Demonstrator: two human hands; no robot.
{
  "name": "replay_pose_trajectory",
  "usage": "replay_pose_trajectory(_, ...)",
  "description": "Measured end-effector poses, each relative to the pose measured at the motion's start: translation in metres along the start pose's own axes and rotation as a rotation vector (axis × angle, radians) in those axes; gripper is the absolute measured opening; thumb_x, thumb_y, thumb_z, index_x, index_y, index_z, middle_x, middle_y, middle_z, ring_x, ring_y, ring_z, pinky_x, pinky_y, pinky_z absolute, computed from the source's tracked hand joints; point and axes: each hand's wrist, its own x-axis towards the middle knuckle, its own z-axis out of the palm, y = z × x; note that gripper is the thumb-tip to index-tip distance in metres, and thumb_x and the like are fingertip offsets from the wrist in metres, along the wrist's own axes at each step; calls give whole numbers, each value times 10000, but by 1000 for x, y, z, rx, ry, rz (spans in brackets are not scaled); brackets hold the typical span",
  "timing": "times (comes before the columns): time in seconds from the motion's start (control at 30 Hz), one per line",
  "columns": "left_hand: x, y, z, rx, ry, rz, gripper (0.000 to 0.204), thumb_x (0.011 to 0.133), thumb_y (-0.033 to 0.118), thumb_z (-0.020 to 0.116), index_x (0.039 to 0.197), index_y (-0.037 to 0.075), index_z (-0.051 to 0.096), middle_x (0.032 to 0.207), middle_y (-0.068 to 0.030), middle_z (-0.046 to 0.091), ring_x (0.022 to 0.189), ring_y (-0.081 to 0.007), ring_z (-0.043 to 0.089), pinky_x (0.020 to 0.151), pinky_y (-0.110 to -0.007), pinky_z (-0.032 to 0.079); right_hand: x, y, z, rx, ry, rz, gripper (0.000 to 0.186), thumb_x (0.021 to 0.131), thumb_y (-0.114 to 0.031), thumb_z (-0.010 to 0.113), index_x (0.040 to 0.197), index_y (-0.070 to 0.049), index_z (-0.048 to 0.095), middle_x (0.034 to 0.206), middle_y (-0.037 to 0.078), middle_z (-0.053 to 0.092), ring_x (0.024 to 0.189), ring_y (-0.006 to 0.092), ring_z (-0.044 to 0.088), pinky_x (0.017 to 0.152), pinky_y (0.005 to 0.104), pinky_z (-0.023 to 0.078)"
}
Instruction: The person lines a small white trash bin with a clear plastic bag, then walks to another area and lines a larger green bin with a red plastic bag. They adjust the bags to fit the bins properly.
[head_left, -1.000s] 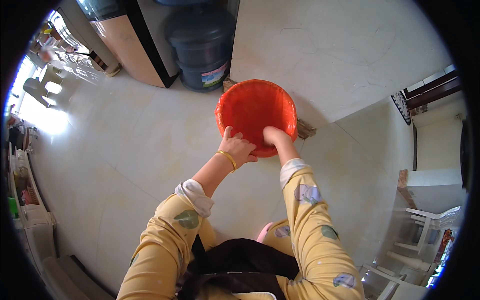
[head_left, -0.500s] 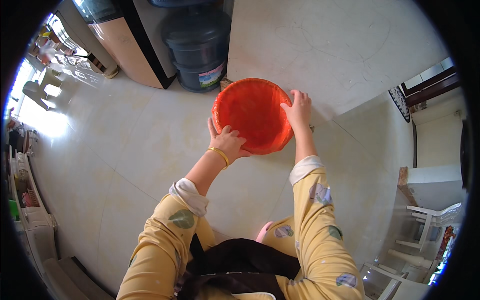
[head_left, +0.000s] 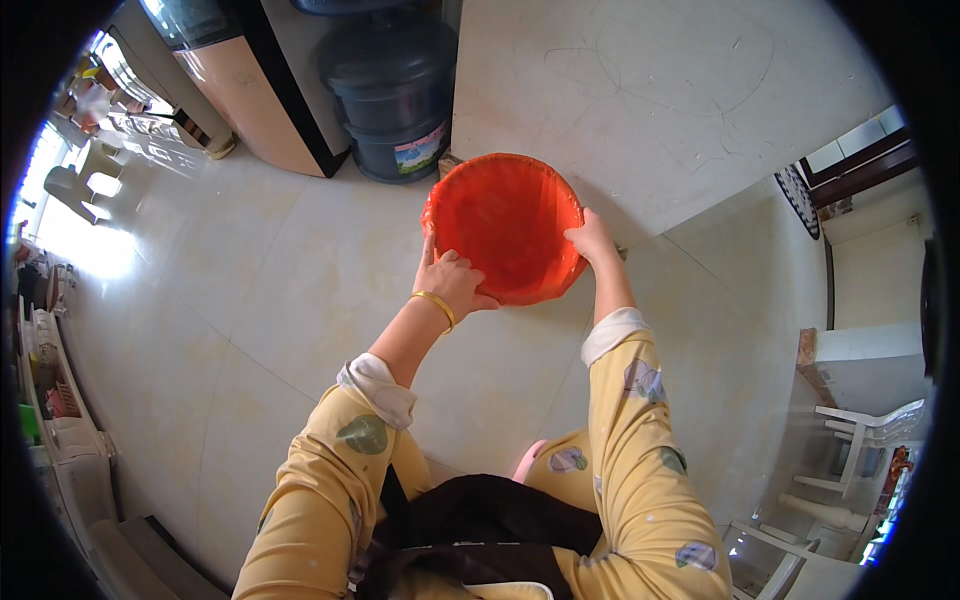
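Observation:
An orange-red round bin point(head_left: 505, 220), seen from above with a thin crinkled liner folded over its rim, is between my hands near the base of a pale wall. My left hand point(head_left: 450, 280) grips the lower-left of the rim, fingers bent over the edge. On the right side, my right hand point(head_left: 590, 240) holds the rim with its thumb toward the inside. I cannot make out the bin's outside below the rim.
A large blue water jug point(head_left: 390, 110) stands behind the bin, beside a beige-and-black appliance point(head_left: 250, 95). The pale wall point(head_left: 640, 110) runs to the right. White chairs point(head_left: 850, 450) are at the lower right, and pink footwear point(head_left: 525, 460) shows below me on the tiled floor point(head_left: 250, 290).
My right hand has left the inside of the bin for its right rim, then lowered slightly along it. The bin and my left hand have shifted a little leftward and upward in view.

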Motion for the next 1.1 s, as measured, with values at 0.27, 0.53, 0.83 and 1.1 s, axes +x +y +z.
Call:
replay_pose_trajectory(0.27, -4, 3, -2, -93, 35, -33, 461, 783, 549, 602, 1080, 201, 661, 1103, 14, 587, 1177, -181, 445, 1076, -594, 193, -5, -2, -9, -159, -55, 72, 450, 768, -306, 616, 1109, -15, 568, 1110, 173, 622, 1019, 311, 602, 862, 408, 477)
replay_pose_trajectory(0.53, -2, -9, 8, -116, 54, 7, 389, 763, 482, 658, 1025, 196, 678, 1036, 24, 597, 1102, -171, 478, 1018, -412, 339, -13, -14, -10, -43, -131, 96, 439, 761, -231, 646, 1112, 19, 562, 1088, 209, 622, 991, 324, 614, 834, 396, 494)
replay_pose_trajectory(0.83, 0, -6, 8, -99, 59, 3, 398, 758, 510, 646, 996, 193, 683, 1024, 31, 598, 1092, -169, 485, 992, -408, 370, 3, 5, -1, -13, -117, 58, 404, 761, -168, 642, 1103, 26, 552, 1070, 210, 626, 984, 331, 613, 838, 395, 484)
replay_pose_trajectory(1.1, -12, 22, 2, -190, 23, 55, 374, 787, 459, 648, 1001, 153, 672, 1075, -27, 592, 1068, -231, 532, 917, -374, 446, -16, -9, -8, 127, -55, -53, 443, 752, -168, 675, 1130, 18, 538, 1073, 168, 630, 968, 278, 621, 821, 373, 492)
